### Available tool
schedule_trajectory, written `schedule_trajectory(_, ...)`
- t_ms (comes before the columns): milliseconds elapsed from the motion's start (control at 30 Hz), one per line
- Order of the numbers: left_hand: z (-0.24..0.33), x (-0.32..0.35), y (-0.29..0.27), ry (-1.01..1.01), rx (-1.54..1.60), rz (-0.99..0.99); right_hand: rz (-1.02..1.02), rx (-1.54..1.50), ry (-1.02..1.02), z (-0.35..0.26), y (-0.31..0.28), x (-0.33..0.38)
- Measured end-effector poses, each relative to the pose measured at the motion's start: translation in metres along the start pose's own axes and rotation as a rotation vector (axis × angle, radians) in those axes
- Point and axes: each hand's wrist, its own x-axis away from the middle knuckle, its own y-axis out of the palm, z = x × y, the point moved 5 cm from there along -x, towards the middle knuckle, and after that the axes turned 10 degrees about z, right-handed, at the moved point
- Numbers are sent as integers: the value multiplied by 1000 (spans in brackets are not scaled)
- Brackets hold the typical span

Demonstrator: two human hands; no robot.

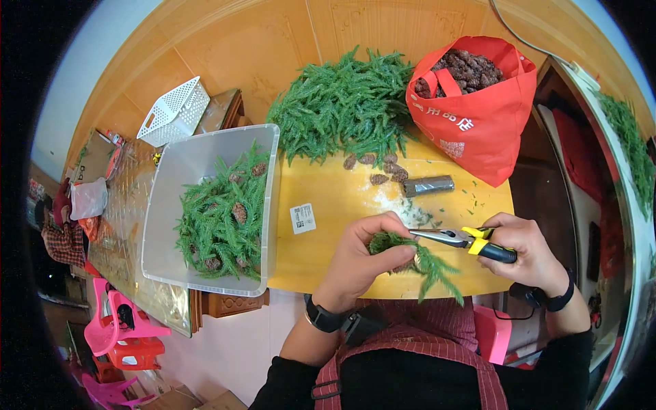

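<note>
My left hand [369, 256] pinches a green artificial pine sprig [435, 268] over the table's near edge, with its needles hanging down to the right. A bit of brown, perhaps a pine cone, shows under my thumb. My right hand [523, 249] is wrapped round the yellow and black handles of a pair of long-nose pliers [451, 237]. The pliers' jaws point left and reach the fingertips of my left hand, at the sprig. Whether the jaws grip anything I cannot tell. Beyond my hands lie several loose pine cones [379, 179] and a dark wrapped cylinder [428, 186].
A clear plastic bin [160, 239] of sprigs with cones stands at left. A heap of green sprigs [342, 102] lies at the back, beside a red bag [471, 123] full of cones. White powder [403, 208] and a label card [302, 219] lie on the yellow table [328, 184].
</note>
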Motion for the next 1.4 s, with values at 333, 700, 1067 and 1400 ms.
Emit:
schedule_trajectory(333,33,10,14,792,-958,234,54,141,14,-26,-4,1)
schedule_trajectory(700,-9,2,-4,-93,120,-11,-40,-99,-66,-3,6,-3)
schedule_trajectory(1067,15,-1,2,298,-381,80,123,-27,-85,-2,8,3)
schedule_trajectory(1400,28,8,5,544,-628,245,105,-54,24,-4,9,7)
